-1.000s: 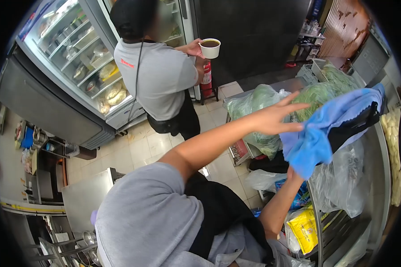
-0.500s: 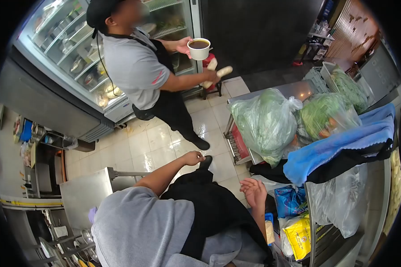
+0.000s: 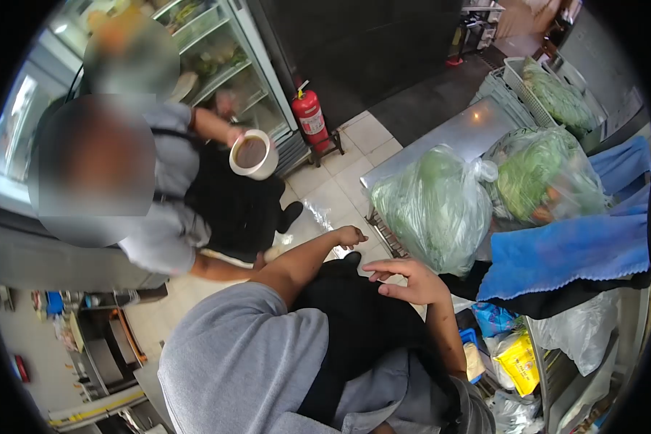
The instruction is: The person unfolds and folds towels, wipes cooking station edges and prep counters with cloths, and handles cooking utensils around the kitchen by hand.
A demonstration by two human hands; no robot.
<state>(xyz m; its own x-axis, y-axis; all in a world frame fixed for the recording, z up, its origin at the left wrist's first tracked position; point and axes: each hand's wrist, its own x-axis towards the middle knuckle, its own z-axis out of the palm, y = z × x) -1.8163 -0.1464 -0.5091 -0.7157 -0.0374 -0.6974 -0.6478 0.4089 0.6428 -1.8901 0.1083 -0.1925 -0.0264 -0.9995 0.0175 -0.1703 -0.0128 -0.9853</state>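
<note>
My left hand (image 3: 351, 236) reaches out over the tiled floor, fingers loosely curled, with nothing visible in it. My right hand (image 3: 410, 281) is in front of my black apron (image 3: 347, 307), palm turned inward. Its fingers are stretched and apart, and it holds nothing. Beyond it, closest to that hand, a large clear plastic bag of green vegetables (image 3: 441, 210) rests on a metal table (image 3: 430, 158). A second bag of leafy greens (image 3: 535, 177), with something orange inside, stands beside it.
At left, a co-worker in a grey shirt holds a white bowl of brown liquid (image 3: 254, 155) before a glass-door fridge (image 3: 224, 69). A red fire extinguisher (image 3: 309, 119) stands behind. Blue cloths (image 3: 564, 253) hang at right, above a yellow packet (image 3: 517, 362).
The co-worker has come closer, to the left, with the bowl. My view has turned right. My right hand has risen inward toward my left, which stretches further out.
</note>
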